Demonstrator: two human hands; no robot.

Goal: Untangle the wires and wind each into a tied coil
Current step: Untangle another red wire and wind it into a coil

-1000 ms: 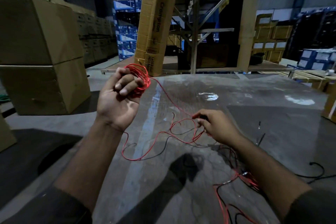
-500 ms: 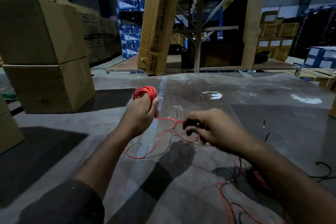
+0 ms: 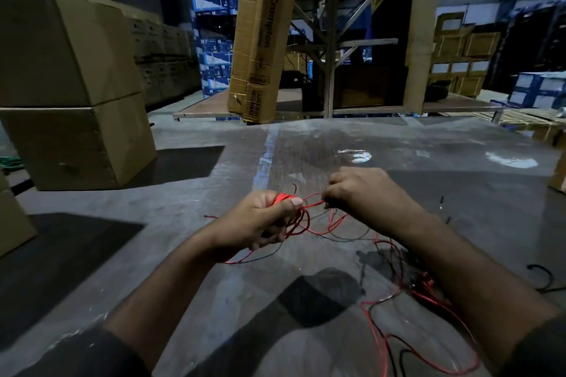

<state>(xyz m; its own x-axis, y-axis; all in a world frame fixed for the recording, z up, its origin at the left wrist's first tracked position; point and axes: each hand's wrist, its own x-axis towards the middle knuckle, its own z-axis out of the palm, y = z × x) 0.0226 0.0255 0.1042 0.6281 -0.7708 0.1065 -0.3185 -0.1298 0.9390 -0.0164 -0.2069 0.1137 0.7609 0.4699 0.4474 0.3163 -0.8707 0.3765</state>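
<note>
My left hand (image 3: 260, 223) grips a small coil of red wire (image 3: 283, 198), thumb pressed over its top. A strand of the red wire runs a short way right to my right hand (image 3: 358, 190), which pinches it between curled fingers. Loose loops of red wire (image 3: 318, 225) and thin black wire (image 3: 346, 237) hang below both hands onto the plastic-covered floor. A tangle of red and black wire (image 3: 425, 285) lies under my right forearm and trails toward the bottom right.
A clear plastic sheet (image 3: 306, 144) covers the grey floor. Stacked cardboard boxes (image 3: 70, 101) stand at left, and a tall leaning carton (image 3: 257, 40) and a metal rack (image 3: 330, 49) stand ahead. A black cable end (image 3: 542, 272) lies at right.
My left hand has come down and rightward with the coil, turning over. My right hand rose to meet it, so the strand between them is much shorter.
</note>
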